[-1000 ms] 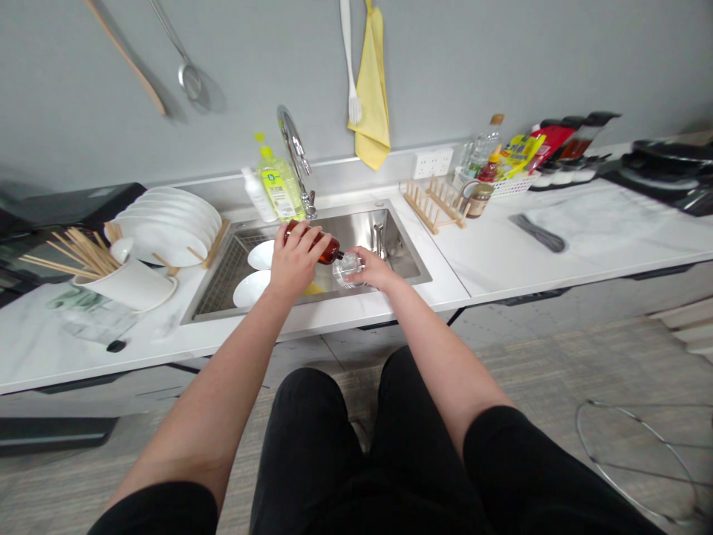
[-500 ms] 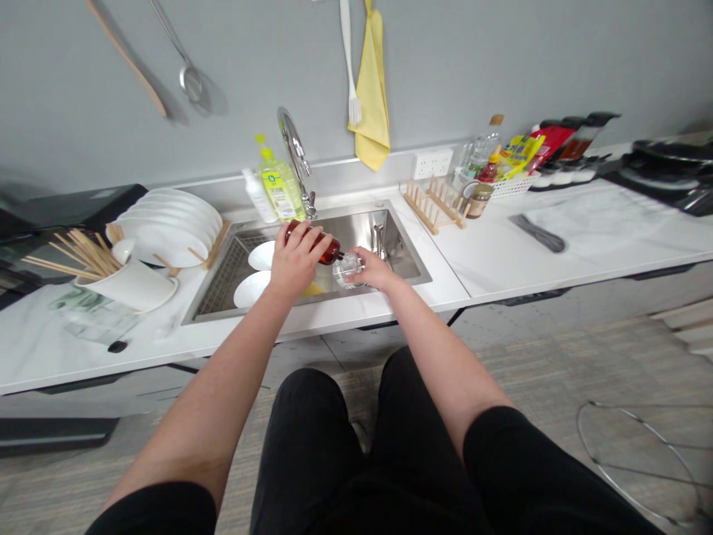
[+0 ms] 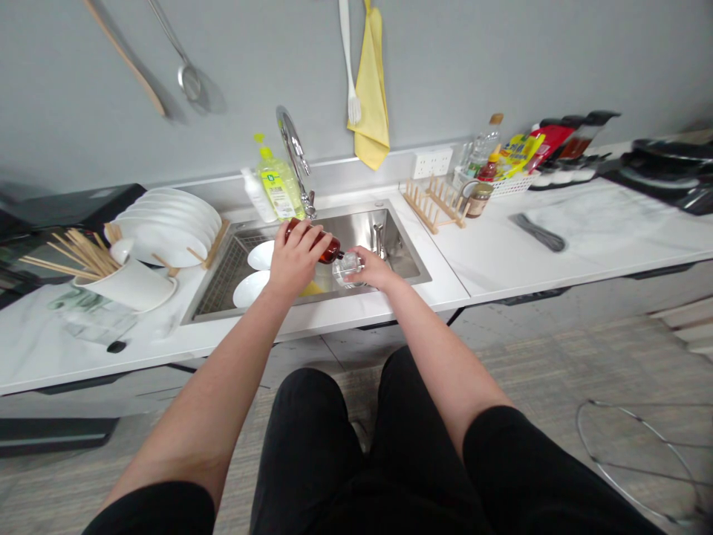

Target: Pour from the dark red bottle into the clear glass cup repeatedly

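Observation:
My left hand [image 3: 294, 260] is wrapped round a dark red-brown bottle [image 3: 330, 250], which lies tilted with its narrow dark mouth toward the right. Close to that mouth, my right hand [image 3: 372, 269] grips a clear glass [image 3: 346, 269]. Both are over the steel sink [image 3: 415, 269]. Whether liquid is flowing between them I cannot tell. In the sink's left part are two white bowls [image 3: 252, 288], partly hidden by my left hand. A bit of something yellow [image 3: 313, 288] shows below the bottle.
Behind the sink stand a faucet [image 3: 290, 141] and a green soap bottle [image 3: 281, 189]. White plates [image 3: 167, 223] and a chopstick holder [image 3: 134, 286] are on the left. A wooden rack [image 3: 434, 204], a jar [image 3: 479, 200] and a basket of condiments [image 3: 515, 184] stand on the right.

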Available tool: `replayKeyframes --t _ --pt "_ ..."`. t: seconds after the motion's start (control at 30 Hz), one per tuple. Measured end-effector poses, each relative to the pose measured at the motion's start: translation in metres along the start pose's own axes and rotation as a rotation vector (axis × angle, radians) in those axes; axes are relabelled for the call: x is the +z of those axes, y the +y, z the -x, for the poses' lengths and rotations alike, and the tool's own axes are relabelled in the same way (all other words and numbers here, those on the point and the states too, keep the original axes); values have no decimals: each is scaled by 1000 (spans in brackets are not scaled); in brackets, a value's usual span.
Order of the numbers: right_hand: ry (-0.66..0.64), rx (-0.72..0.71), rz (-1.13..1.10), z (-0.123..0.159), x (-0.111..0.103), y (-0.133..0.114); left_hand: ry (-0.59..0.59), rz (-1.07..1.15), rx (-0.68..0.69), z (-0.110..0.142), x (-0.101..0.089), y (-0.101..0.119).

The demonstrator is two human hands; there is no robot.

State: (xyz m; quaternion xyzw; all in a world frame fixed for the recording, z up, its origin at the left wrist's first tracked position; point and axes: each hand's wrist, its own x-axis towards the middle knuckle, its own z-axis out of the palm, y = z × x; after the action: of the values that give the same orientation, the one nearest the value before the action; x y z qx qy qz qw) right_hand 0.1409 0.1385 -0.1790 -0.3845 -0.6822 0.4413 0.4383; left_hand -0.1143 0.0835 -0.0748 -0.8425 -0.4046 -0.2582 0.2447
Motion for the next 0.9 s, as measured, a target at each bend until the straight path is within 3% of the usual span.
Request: replayKeyframes --t 0.6,0.9 --pt "5 6 25 1 0 -2 20 37 -43 3 1 2" --pt "4 3 7 0 -1 -3 -24 53 -38 0 -1 1"
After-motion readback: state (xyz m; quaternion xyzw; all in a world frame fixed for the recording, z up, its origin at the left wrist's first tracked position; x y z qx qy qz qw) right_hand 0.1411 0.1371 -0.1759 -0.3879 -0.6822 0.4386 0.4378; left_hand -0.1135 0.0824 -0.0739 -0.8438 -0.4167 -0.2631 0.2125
